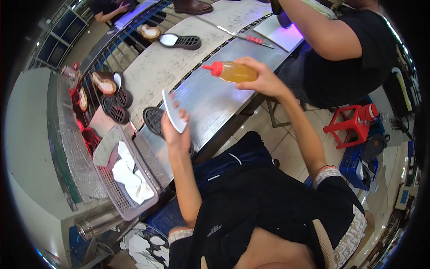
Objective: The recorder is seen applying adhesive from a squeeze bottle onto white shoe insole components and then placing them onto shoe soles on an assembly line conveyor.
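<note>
A: Where's the squeeze bottle (240, 71)?
B: Over the metal strip of the worktop (210, 92), held up in the right grip (262, 81), which is wrapped around its rear half. The liquid inside is amber, and the red nozzle points to the person's left.
A: And the left grip (176, 132)?
B: Grasping a thin, curved white piece (173, 112), stood on edge with fingertips showing behind it. The nozzle is apart from it.
A: What lies nearest?
B: A black sole (153, 119), just left of that grip and partly hidden by it. Further left, a mesh basket (105, 177) carries folded white pieces (130, 172).
A: Beyond those?
B: Two more dark soles and a brown shoe upper (104, 83) sit left on the pale surface; a black-and-white sole (186, 42) lies toward the far side.
A: Anyone on the right?
B: A co-worker in a black top (358, 67), near a red stool (347, 123) on the tiled floor (257, 127).
</note>
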`<act>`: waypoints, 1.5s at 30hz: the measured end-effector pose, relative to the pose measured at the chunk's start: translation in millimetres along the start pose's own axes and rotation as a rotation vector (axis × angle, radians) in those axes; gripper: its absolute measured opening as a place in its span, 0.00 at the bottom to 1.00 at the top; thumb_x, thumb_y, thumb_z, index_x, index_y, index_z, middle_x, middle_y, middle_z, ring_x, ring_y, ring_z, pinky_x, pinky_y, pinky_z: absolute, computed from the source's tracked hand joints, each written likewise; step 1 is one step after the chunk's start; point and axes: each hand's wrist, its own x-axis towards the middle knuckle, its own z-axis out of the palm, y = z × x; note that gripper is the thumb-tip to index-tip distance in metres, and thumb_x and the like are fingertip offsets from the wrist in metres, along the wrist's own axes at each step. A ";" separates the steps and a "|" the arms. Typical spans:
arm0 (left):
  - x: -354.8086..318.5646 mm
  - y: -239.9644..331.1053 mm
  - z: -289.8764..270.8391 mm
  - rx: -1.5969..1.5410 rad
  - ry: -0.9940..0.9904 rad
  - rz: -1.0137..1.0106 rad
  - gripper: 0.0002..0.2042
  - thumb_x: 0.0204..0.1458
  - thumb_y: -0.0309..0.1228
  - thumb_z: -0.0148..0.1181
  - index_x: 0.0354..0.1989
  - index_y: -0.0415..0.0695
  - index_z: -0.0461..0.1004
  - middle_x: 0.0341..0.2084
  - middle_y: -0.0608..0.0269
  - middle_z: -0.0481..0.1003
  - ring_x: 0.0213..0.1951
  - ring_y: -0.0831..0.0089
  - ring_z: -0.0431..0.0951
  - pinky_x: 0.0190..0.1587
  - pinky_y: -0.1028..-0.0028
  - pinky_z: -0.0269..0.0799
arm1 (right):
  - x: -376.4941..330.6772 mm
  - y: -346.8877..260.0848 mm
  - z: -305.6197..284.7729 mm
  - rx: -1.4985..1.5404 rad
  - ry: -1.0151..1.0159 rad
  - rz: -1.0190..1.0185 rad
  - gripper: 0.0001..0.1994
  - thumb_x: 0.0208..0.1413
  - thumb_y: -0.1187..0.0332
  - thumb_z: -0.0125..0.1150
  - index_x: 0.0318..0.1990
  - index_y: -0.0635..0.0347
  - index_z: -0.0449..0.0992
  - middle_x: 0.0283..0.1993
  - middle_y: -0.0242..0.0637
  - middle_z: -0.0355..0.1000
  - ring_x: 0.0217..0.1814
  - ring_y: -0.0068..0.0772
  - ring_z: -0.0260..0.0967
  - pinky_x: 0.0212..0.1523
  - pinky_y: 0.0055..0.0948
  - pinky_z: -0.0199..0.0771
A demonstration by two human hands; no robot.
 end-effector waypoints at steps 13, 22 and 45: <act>-42.0 2.6 65.5 -0.147 -0.176 -0.277 0.27 0.61 0.48 0.30 0.58 0.39 0.57 0.53 0.53 0.64 0.56 0.60 0.63 0.60 0.60 0.57 | 43.9 -152.9 -0.1 -0.679 -0.746 -0.346 0.27 0.34 0.77 0.64 0.49 0.60 0.70 0.42 0.40 0.68 0.46 0.44 0.68 0.47 0.33 0.69; -72.4 24.2 60.3 -0.306 -0.200 -0.327 0.25 0.62 0.47 0.30 0.58 0.42 0.58 0.50 0.50 0.67 0.45 0.57 0.72 0.45 0.60 0.70 | 99.9 -176.8 12.5 -0.938 -0.731 -0.434 0.26 0.35 0.74 0.66 0.49 0.62 0.71 0.44 0.37 0.70 0.46 0.37 0.69 0.48 0.29 0.69; 54.1 57.4 -54.3 2.298 0.472 0.178 0.27 0.42 0.48 0.61 0.39 0.33 0.72 0.42 0.39 0.71 0.43 0.49 0.73 0.45 0.59 0.70 | 10.1 89.8 81.2 -0.258 0.242 0.239 0.30 0.34 0.59 0.72 0.44 0.61 0.66 0.37 0.46 0.74 0.42 0.49 0.72 0.46 0.39 0.69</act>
